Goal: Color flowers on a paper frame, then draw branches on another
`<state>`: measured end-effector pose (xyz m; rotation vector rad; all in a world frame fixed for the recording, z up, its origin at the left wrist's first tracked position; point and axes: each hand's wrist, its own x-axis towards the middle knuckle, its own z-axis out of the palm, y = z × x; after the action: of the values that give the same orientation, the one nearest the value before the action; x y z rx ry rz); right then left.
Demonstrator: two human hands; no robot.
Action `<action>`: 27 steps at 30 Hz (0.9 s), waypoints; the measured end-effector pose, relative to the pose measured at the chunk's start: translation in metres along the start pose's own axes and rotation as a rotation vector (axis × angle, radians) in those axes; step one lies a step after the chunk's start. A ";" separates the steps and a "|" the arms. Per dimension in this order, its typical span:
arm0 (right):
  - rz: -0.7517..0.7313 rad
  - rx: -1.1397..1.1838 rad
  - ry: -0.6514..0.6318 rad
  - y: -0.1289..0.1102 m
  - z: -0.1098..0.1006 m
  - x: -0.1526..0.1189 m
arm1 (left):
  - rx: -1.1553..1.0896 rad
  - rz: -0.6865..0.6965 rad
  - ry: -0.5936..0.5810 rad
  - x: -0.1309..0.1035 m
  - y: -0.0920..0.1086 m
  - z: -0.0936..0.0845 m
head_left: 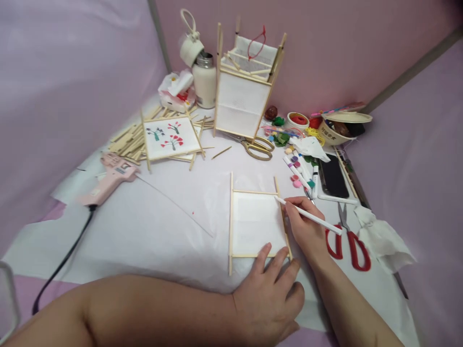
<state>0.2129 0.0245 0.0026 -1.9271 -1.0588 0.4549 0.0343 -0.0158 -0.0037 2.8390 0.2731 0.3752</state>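
A small wooden stick frame (230, 226) backed with a white sheet (258, 224) lies flat on the covered table in front of me. My left hand (273, 284) rests over its lower right edge, open, with spread fingertips on the bottom stick and the sheet. At the frame's right side, my right hand (307, 226) is closed around a slim white pen (318, 220). The pen's tip touches or hovers just over the sheet's upper right corner; I cannot tell which. No clear mark shows on this sheet.
A pink glue gun (112, 180), a painted frame (171, 137) and loose wooden sticks (126, 140) lie left. A stick lantern (244, 101), a bottle (205, 82) and gold-handled scissors (258, 148) stand or lie behind. Right are markers (296, 171), a phone (333, 176) and red-handled scissors (358, 250).
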 end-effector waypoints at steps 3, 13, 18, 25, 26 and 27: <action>0.016 -0.022 -0.044 0.001 -0.001 -0.001 | 0.035 0.012 0.020 -0.001 0.001 0.001; 0.007 -0.036 -0.070 0.000 0.000 -0.002 | 0.137 0.038 0.137 -0.003 -0.001 0.016; 0.007 -0.004 -0.020 -0.004 -0.001 -0.003 | 0.043 -0.002 0.010 -0.003 0.002 0.002; -0.009 0.047 -0.061 -0.004 0.000 -0.004 | -0.006 0.003 -0.017 -0.001 0.000 0.003; -0.007 0.054 -0.042 -0.004 0.000 -0.004 | -0.006 0.005 -0.021 -0.001 0.000 0.003; -0.010 0.061 -0.024 -0.004 0.000 -0.004 | -0.006 0.005 -0.023 -0.002 0.000 0.004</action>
<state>0.2086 0.0226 0.0054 -1.8660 -1.0571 0.5008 0.0339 -0.0170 -0.0073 2.8368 0.2594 0.3435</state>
